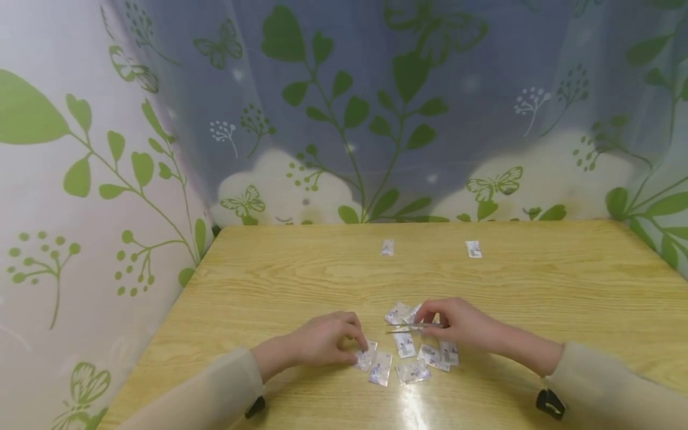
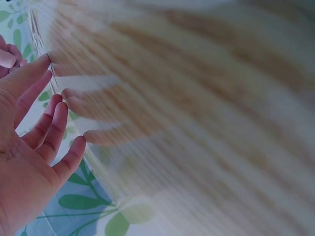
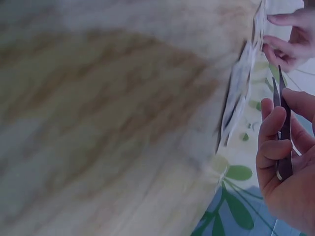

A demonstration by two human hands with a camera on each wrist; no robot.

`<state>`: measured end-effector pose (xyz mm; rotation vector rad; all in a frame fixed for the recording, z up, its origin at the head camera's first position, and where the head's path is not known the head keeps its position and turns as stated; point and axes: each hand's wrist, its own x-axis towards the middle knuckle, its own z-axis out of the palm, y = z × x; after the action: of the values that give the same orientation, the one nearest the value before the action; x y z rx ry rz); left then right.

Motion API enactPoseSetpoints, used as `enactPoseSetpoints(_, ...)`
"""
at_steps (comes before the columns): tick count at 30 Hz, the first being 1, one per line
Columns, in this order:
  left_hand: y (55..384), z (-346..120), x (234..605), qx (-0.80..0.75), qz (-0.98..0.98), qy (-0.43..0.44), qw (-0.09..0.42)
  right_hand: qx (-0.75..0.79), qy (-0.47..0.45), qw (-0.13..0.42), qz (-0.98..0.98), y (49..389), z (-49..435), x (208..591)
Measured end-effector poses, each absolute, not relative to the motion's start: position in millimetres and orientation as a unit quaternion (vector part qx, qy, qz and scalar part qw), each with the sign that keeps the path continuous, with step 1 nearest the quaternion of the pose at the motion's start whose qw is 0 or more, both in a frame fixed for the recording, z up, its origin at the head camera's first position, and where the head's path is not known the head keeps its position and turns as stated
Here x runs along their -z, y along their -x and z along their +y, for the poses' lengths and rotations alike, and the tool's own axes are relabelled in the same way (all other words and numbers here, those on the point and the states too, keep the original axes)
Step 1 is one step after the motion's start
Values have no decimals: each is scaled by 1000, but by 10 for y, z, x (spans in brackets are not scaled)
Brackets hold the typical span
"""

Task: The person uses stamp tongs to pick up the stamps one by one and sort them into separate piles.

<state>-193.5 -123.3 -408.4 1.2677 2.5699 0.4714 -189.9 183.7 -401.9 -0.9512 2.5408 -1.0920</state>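
Observation:
Several small, shiny printed packets lie loosely grouped on the wooden table (image 1: pixel 269 286) between my hands. My left hand (image 1: pixel 328 339) rests at the left of the group, thumb and fingertips touching a packet (image 1: pixel 366 356). In the left wrist view, the left fingers (image 2: pixel 45 118) are spread, their tips down on the tabletop. My right hand (image 1: pixel 457 322) grips metal tweezers (image 3: pixel 284 128) between thumb and curled fingers. The tweezers' two tips point left, slightly apart with nothing between them, over the upper packets (image 1: pixel 398 313). Another packet (image 1: pixel 404 345) lies just below them.
Two more small packets lie apart near the back edge, one at the centre (image 1: pixel 387 247) and one to its right (image 1: pixel 473 249). A leaf-and-butterfly printed curtain (image 1: pixel 344 119) hangs behind the table and along its left side.

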Motion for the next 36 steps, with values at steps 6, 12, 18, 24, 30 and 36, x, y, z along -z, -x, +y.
enactPoseSetpoints(6, 1936, -1233, 4085, -161, 879, -432, 119, 380, 319, 142, 857, 1873, 1744, 4065)
enactPoseSetpoints(12, 1931, -1235, 4082, -164, 879, -430, 123, 380, 321, 164, 852, 1838, 1661, 4083)
enactPoseSetpoints(18, 1923, -1231, 4073, -160, 880, -429, 122, 384, 338, 161, 844, 1814, 1624, 4086)
enactPoseSetpoints(24, 1941, -1229, 4073, -160, 879, -433, 120, 364, 349, 148, 851, 1836, 1588, 4100)
enactPoseSetpoints(30, 1952, -1227, 4068, -165, 878, -433, 122, 299, 359, 117, 876, 1826, 1537, 4089)
enactPoseSetpoints(36, 1944, -1228, 4074, -167, 878, -431, 123, 265, 374, 71, 886, 1783, 1496, 4083)
